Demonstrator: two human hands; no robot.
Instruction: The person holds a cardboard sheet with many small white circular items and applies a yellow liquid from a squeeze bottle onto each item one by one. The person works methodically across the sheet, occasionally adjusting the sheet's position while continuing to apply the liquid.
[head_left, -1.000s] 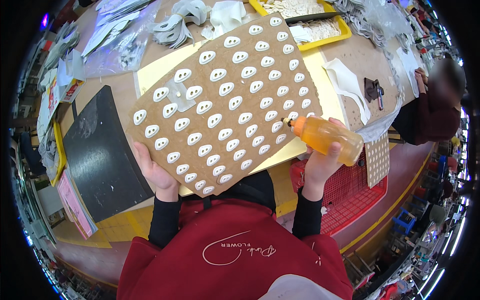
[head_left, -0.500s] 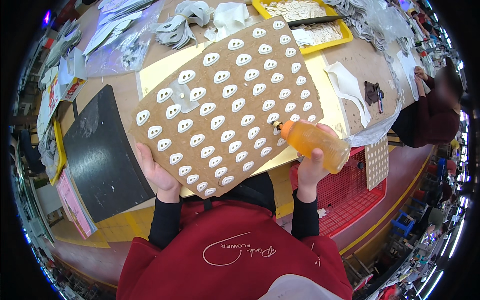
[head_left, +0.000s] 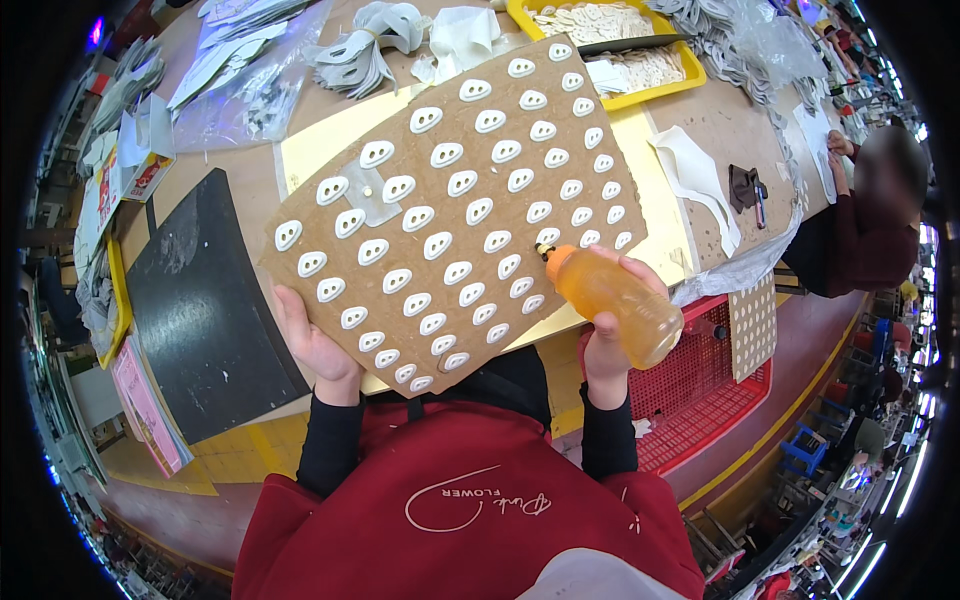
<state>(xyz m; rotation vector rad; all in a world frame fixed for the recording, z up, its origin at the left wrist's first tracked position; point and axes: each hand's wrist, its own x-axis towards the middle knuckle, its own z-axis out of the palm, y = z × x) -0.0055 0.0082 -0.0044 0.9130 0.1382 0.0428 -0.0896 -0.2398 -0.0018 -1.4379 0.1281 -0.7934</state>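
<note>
A brown board (head_left: 450,214) is tilted up in front of me, carrying rows of small white rounded-triangle pieces (head_left: 497,241), each with two holes. My left hand (head_left: 320,350) grips the board's near left edge, and part of its fingers is hidden. My right hand (head_left: 605,358) is wrapped round a clear squeeze bottle (head_left: 625,305) of amber liquid with an orange cap. The bottle lies slanted over the board's right side, its narrow tip at a white piece. A translucent patch (head_left: 372,207) lies on the board's upper left part.
A yellow tray (head_left: 655,92) of pale pieces stands behind the board, with a dark blade-like tool across it. A black panel (head_left: 205,310) lies at left. A red basket (head_left: 700,400) stands at lower right. Another person (head_left: 875,225) sits at far right.
My right hand and the bottle have shifted slightly left and nearer me; the tip has moved a little left to the white piece. My left hand and the board are almost unmoved.
</note>
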